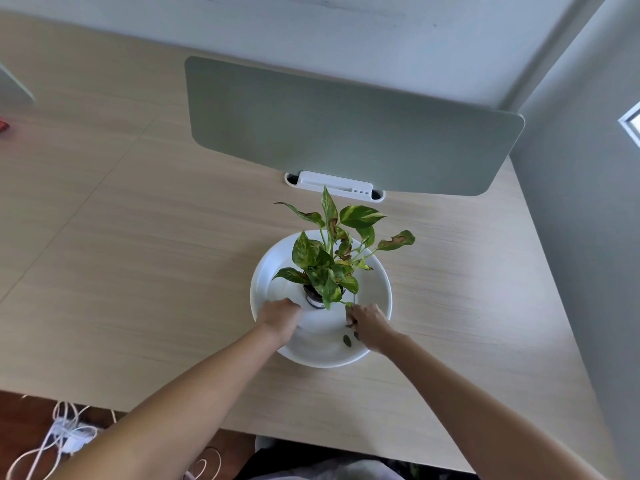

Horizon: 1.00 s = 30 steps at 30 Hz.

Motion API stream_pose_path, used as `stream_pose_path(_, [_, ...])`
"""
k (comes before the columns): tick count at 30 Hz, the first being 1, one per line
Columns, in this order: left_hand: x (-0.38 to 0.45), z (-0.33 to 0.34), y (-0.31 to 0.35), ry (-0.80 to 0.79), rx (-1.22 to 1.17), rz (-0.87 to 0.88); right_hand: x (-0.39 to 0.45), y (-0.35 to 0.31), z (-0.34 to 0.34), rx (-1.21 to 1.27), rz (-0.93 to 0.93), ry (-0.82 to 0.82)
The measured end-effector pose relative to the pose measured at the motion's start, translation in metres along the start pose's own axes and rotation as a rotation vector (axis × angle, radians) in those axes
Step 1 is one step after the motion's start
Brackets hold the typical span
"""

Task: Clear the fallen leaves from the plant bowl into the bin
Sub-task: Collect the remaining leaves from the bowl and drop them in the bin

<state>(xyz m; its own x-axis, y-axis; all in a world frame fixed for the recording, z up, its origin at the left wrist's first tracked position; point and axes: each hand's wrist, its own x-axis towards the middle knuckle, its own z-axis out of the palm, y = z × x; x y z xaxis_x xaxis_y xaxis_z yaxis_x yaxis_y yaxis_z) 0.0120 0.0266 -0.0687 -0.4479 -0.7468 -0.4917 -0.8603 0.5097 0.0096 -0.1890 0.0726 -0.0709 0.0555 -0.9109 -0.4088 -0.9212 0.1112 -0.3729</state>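
A white plant bowl (266, 271) sits on the wooden desk with a small potted pothos (329, 258) standing in its middle. My left hand (280, 317) reaches into the bowl at the left of the pot, its fingers curled; what it holds is hidden. On the right side of the bowl, my right hand (367, 323) pinches small dark fallen leaves between its fingers. Just below that hand, one dark fallen leaf (347, 340) lies on the bowl's floor. No bin shows in this view.
A grey-green desk divider (346, 126) stands on a white clamp (334, 186) right behind the plant. A grey wall (581, 237) closes the right side. White cables (62, 434) lie on the floor under the desk's front edge.
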Motion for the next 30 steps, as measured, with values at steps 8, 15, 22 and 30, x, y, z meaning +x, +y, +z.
stream_pose_path(8, [0.005,0.005,-0.01,-0.025,-0.126,0.041,-0.002,-0.011,0.004,-0.124,-0.069,-0.122])
stream_pose_path(15, [0.005,-0.007,-0.036,0.016,-0.682,0.014,0.002,-0.012,0.002,-0.076,-0.02,-0.086])
stream_pose_path(22, [-0.009,-0.029,-0.044,-0.105,-1.088,-0.084,-0.002,0.012,-0.025,0.644,0.341,0.163])
stream_pose_path(30, [-0.001,-0.031,-0.005,-0.345,-1.442,-0.088,-0.044,0.036,-0.033,1.383,0.502,0.344])
